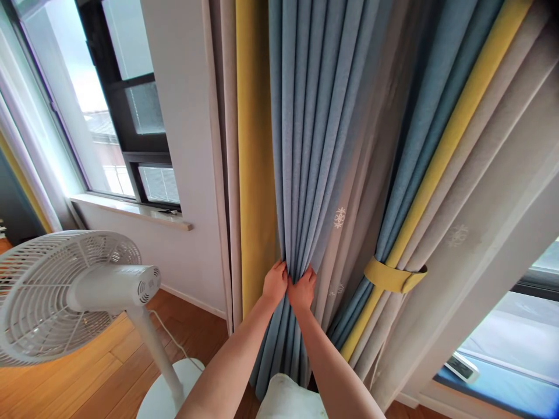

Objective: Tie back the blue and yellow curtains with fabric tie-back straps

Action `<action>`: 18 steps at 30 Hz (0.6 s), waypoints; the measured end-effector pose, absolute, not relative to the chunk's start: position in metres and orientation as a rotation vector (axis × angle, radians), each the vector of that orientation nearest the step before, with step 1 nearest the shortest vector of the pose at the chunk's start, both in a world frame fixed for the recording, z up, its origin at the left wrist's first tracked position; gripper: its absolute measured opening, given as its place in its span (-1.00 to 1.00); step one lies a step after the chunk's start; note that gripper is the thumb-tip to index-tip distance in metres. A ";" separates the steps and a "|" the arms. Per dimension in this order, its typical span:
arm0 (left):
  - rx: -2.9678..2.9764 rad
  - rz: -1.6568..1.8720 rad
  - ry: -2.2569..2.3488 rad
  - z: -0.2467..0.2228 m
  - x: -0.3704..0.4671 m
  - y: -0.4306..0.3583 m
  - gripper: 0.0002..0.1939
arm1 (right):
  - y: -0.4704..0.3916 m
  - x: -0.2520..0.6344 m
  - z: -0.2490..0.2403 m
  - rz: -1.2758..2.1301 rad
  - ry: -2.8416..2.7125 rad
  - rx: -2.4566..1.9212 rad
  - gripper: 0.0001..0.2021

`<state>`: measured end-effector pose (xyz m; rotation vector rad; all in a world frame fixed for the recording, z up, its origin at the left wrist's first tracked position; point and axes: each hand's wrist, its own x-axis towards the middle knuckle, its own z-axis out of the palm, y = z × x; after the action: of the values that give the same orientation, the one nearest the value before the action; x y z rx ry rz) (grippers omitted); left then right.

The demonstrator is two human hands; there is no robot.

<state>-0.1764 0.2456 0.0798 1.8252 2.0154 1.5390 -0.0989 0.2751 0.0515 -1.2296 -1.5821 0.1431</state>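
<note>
My left hand [276, 281] and my right hand [302, 288] are closed side by side around the blue curtain [308, 134], squeezing its pleats into a narrow bunch. Below them the blue cloth fans out again toward the floor. Left of my hands hangs a yellow curtain panel [257, 174], with a beige one at its outer edge. Behind and to the right is a sheer curtain [339, 250] with white flower motifs. Farther right, a second blue, yellow and beige curtain [421, 192] is gathered by a yellow tieback [391, 276].
A white standing fan [117, 285] is at the left on the wooden floor [117, 378], its cord running behind it. Beyond it is a window with a sill [131, 210]. At the lower right a small white device [462, 368] lies on a blue surface [502, 378].
</note>
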 end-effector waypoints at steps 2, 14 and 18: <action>1.879 1.513 2.029 0.081 -0.174 0.245 -0.70 | 0.277 -0.099 0.055 0.183 -1.596 -1.282 -0.45; 1.525 1.639 2.314 0.077 -0.234 0.245 -0.68 | 0.274 -0.045 0.060 0.210 -1.664 -1.446 -0.72; 1.411 1.695 2.337 0.076 -0.244 0.247 -0.67 | 0.272 -0.036 0.057 0.201 -1.638 -1.408 -0.72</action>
<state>-0.2438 0.2474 0.0756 1.4107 2.3372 1.6948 -0.0355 0.2720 0.0573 -1.4083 -1.6380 0.2015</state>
